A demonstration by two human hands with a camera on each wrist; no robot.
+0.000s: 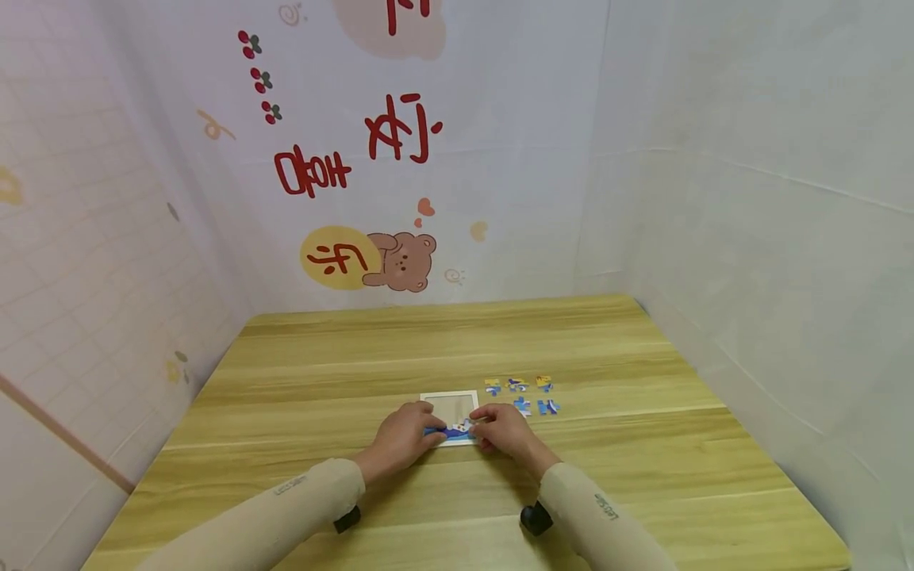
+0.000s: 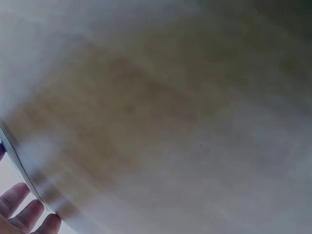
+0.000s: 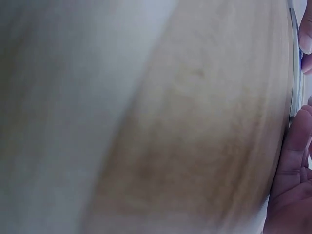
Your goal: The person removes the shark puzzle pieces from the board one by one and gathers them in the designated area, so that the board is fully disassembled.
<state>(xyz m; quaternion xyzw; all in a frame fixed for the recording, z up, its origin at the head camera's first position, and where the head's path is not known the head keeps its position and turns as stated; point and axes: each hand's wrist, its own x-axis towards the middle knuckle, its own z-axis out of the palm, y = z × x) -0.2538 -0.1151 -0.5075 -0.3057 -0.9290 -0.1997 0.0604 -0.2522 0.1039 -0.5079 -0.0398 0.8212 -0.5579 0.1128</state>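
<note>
The white frame (image 1: 449, 393) is lying on the tabletop (image 1: 321, 357) between the left hand (image 1: 405, 434), resting unclenched at its left side, and the right hand (image 1: 505, 430), its grip unclear, nearer the loose puzzle pieces (image 1: 523, 407) lying just beyond.

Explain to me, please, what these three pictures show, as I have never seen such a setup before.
There is no robot here: these are a person's own bare left hand and right hand. The wide picture comes from a camera worn on the head; the other two, mostly blurred, come from cameras on the wrists. On the table lies a white-edged frame with puzzle pieces along its near side. Five loose pieces lie to its right. The left hand rests at the frame's left side, the right at its right edge; whether the right pinches a piece is too small to tell.
</note>
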